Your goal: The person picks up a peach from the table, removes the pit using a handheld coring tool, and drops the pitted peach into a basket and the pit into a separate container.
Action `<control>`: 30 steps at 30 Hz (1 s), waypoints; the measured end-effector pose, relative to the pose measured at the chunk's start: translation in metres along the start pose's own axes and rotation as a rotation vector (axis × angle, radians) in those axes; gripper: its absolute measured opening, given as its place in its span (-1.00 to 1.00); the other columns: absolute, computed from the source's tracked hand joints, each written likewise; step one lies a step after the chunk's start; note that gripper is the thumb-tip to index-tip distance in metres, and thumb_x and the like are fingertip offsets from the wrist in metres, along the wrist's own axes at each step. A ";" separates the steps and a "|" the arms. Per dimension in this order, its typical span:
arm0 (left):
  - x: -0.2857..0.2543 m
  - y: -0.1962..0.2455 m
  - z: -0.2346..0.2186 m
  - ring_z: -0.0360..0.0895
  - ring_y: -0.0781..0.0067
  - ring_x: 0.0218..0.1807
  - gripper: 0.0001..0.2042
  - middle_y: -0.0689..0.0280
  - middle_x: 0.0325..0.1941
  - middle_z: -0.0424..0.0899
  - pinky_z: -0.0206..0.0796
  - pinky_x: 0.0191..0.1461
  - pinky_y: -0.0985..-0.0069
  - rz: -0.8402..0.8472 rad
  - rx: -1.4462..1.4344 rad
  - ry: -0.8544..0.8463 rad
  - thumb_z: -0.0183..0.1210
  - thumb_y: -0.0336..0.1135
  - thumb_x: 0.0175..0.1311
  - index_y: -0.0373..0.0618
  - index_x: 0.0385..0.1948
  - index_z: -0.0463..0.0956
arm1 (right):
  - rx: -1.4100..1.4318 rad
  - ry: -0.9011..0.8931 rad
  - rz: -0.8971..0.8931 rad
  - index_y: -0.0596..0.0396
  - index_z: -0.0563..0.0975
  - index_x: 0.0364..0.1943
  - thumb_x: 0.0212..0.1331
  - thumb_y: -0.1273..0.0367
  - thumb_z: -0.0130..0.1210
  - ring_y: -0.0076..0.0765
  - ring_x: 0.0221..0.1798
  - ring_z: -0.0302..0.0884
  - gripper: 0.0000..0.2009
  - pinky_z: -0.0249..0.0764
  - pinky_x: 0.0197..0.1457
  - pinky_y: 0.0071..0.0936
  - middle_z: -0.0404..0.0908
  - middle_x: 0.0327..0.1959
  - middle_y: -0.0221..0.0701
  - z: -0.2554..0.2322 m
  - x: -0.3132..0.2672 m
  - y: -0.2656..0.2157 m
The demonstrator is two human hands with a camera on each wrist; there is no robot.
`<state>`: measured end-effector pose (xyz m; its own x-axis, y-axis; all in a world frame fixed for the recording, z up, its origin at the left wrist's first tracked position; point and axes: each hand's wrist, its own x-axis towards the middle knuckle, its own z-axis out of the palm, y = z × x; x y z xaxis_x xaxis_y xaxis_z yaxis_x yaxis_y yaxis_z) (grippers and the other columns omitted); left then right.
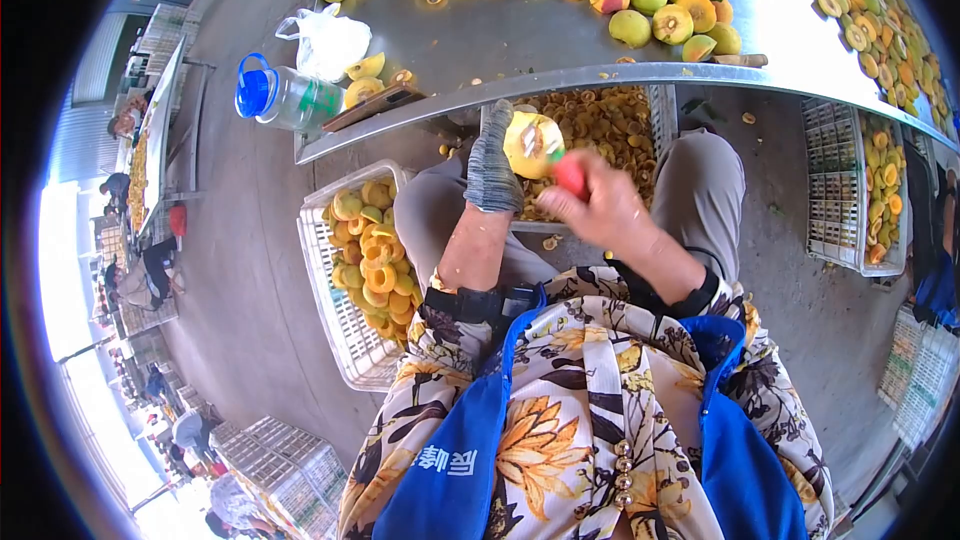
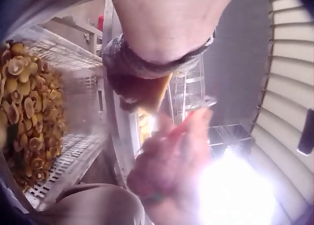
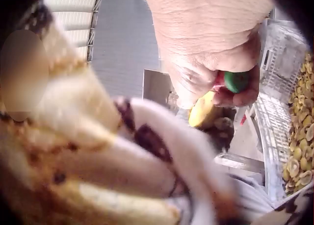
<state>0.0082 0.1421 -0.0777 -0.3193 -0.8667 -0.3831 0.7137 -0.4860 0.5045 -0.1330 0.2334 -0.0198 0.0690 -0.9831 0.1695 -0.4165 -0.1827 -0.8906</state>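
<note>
I have the counter's (image 1: 500, 25) near edge just beyond both hands, with open room between it and the knees (image 1: 700, 185). Short of that edge, the gloved left hand (image 1: 492, 162) clasps a fruit (image 1: 530, 145); the right hand (image 1: 605, 202) grips a red tool (image 1: 568, 178) close against it, blurred. Cut halves (image 1: 672, 25) spread over the metal counter, a bottle (image 1: 290, 98) sits near its left corner, and a crate (image 1: 330, 315) rests below on the floor (image 1: 250, 240).

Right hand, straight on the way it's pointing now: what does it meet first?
Most likely the yellow fruit held in the gloved left hand. The red-handled tool in the right hand would lead and may already touch it; depth is unclear.
</note>
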 end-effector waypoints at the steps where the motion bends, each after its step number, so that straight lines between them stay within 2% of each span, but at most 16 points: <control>1: -0.004 0.002 0.003 0.51 0.29 -0.22 -0.72 0.21 -0.30 0.55 0.42 -0.13 0.38 -0.002 0.002 0.002 -0.06 -0.11 0.22 -0.14 -0.24 0.41 | -0.007 0.135 0.032 0.16 0.36 -0.25 -0.02 0.18 0.14 0.03 -0.47 0.48 -0.63 0.41 -0.38 -0.24 0.46 -0.56 -0.10 -0.002 0.004 0.007; 2: -0.009 0.003 0.008 0.50 0.34 -0.24 -0.75 0.26 -0.30 0.53 0.42 -0.14 0.40 -0.005 0.026 0.025 -0.01 -0.14 0.21 -0.10 -0.23 0.41 | -0.086 0.049 0.127 0.18 0.30 -0.19 0.01 0.21 0.13 0.06 -0.44 0.47 -0.60 0.40 -0.37 -0.25 0.46 -0.51 -0.09 -0.007 0.003 0.011; 5: -0.010 0.000 0.013 0.50 0.40 -0.26 -0.77 0.31 -0.31 0.52 0.41 -0.17 0.44 0.006 0.056 0.059 0.04 -0.17 0.18 -0.07 -0.21 0.41 | -0.046 -0.041 0.092 0.17 0.30 -0.20 0.03 0.23 0.10 0.09 -0.43 0.46 -0.64 0.39 -0.37 -0.24 0.47 -0.52 -0.10 -0.007 -0.001 0.013; 7: -0.008 -0.002 0.013 0.51 0.44 -0.29 -0.75 0.33 -0.32 0.52 0.42 -0.20 0.48 0.053 0.083 0.089 0.05 -0.17 0.18 -0.09 -0.21 0.41 | -0.012 -0.038 0.047 0.16 0.29 -0.19 0.07 0.27 0.06 0.10 -0.41 0.46 -0.68 0.38 -0.38 -0.21 0.47 -0.50 -0.07 -0.003 -0.004 0.018; 10: -0.004 -0.004 0.006 0.49 0.49 -0.27 -0.78 0.35 -0.31 0.50 0.40 -0.20 0.54 0.089 0.135 0.063 0.04 -0.22 0.19 -0.09 -0.21 0.40 | -0.105 -0.015 -0.012 0.17 0.29 -0.20 0.08 0.31 0.03 0.11 -0.41 0.46 -0.71 0.38 -0.38 -0.17 0.48 -0.50 -0.04 0.000 -0.005 0.023; 12: -0.002 -0.007 0.004 0.48 0.51 -0.26 -0.80 0.36 -0.31 0.49 0.40 -0.20 0.56 0.121 0.160 0.077 0.03 -0.25 0.19 -0.08 -0.21 0.39 | -0.108 -0.075 0.119 0.18 0.29 -0.23 0.05 0.33 0.03 0.12 -0.42 0.46 -0.72 0.37 -0.36 -0.13 0.48 -0.53 -0.03 0.000 -0.005 0.019; 16: -0.003 -0.012 0.006 0.46 0.54 -0.26 -0.85 0.35 -0.30 0.48 0.39 -0.20 0.58 0.160 0.141 0.091 0.02 -0.33 0.20 -0.07 -0.22 0.37 | -0.164 -0.075 0.221 0.20 0.29 -0.27 0.02 0.35 0.04 0.14 -0.42 0.46 -0.74 0.36 -0.34 -0.11 0.47 -0.57 -0.01 0.000 -0.005 0.016; 17: -0.001 -0.014 0.005 0.46 0.54 -0.26 -0.85 0.35 -0.30 0.48 0.39 -0.20 0.58 0.159 0.141 0.090 0.02 -0.33 0.20 -0.07 -0.22 0.37 | -0.162 -0.056 0.226 0.20 0.29 -0.30 0.01 0.37 0.04 0.15 -0.42 0.46 -0.75 0.36 -0.35 -0.11 0.47 -0.57 0.00 -0.002 -0.004 0.014; 19: 0.000 -0.018 0.002 0.52 0.38 -0.27 -0.72 0.27 -0.27 0.55 0.43 -0.19 0.45 0.220 0.214 0.089 0.01 -0.13 0.19 -0.15 -0.24 0.43 | -0.160 -0.040 0.234 0.21 0.29 -0.32 0.00 0.38 0.03 0.15 -0.43 0.46 -0.76 0.36 -0.35 -0.11 0.47 -0.58 0.01 -0.002 -0.005 0.013; 23: -0.003 -0.019 0.006 0.53 0.39 -0.28 -0.73 0.27 -0.28 0.56 0.43 -0.19 0.47 0.236 0.243 0.076 0.01 -0.13 0.20 -0.14 -0.24 0.44 | -0.160 -0.090 0.222 0.24 0.28 -0.34 -0.01 0.41 0.02 0.18 -0.44 0.45 -0.78 0.35 -0.36 -0.12 0.46 -0.58 0.03 -0.001 -0.006 0.015; 25: -0.006 -0.018 0.009 0.46 0.54 -0.26 -0.81 0.33 -0.27 0.50 0.36 -0.17 0.61 0.182 0.208 0.054 0.03 -0.37 0.18 -0.13 -0.19 0.36 | -0.162 -0.092 0.230 0.24 0.27 -0.35 -0.01 0.42 0.01 0.19 -0.44 0.44 -0.78 0.34 -0.37 -0.12 0.46 -0.59 0.03 0.000 -0.007 0.015; 26: -0.009 -0.020 0.010 0.46 0.54 -0.26 -0.81 0.33 -0.27 0.50 0.36 -0.17 0.61 0.180 0.208 0.054 0.03 -0.37 0.18 -0.13 -0.19 0.36 | -0.167 -0.103 0.228 0.24 0.26 -0.35 -0.01 0.44 0.00 0.19 -0.44 0.44 -0.79 0.34 -0.37 -0.12 0.46 -0.59 0.03 -0.001 -0.007 0.015; 28: -0.013 -0.023 0.013 0.45 0.56 -0.25 -0.81 0.32 -0.25 0.51 0.34 -0.15 0.61 0.367 0.303 0.013 0.06 -0.39 0.15 -0.15 -0.20 0.40 | -0.174 -0.113 0.228 0.24 0.25 -0.35 -0.02 0.45 -0.01 0.19 -0.44 0.44 -0.80 0.34 -0.37 -0.11 0.45 -0.60 0.03 -0.003 -0.007 0.012; 29: -0.014 -0.022 0.015 0.45 0.56 -0.25 -0.81 0.32 -0.25 0.51 0.34 -0.15 0.61 0.365 0.303 0.014 0.06 -0.39 0.15 -0.15 -0.20 0.40 | -0.190 -0.135 0.230 0.24 0.24 -0.35 -0.03 0.47 -0.03 0.19 -0.44 0.44 -0.80 0.34 -0.37 -0.10 0.45 -0.60 0.03 -0.005 -0.007 0.010; 30: -0.014 -0.021 0.017 0.49 0.51 -0.28 -0.81 0.30 -0.29 0.54 0.37 -0.16 0.58 0.434 0.422 0.015 0.06 -0.33 0.16 -0.18 -0.24 0.44 | -0.207 -0.158 0.232 0.25 0.24 -0.35 -0.05 0.49 -0.04 0.19 -0.45 0.44 -0.81 0.34 -0.38 -0.09 0.45 -0.61 0.03 -0.005 -0.007 0.009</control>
<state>-0.0128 0.1631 -0.0698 -0.0435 -0.9956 -0.0829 0.4668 -0.0936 0.8794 -0.1423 0.2390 -0.0269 0.0834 -0.9905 -0.1094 -0.6110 0.0359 -0.7908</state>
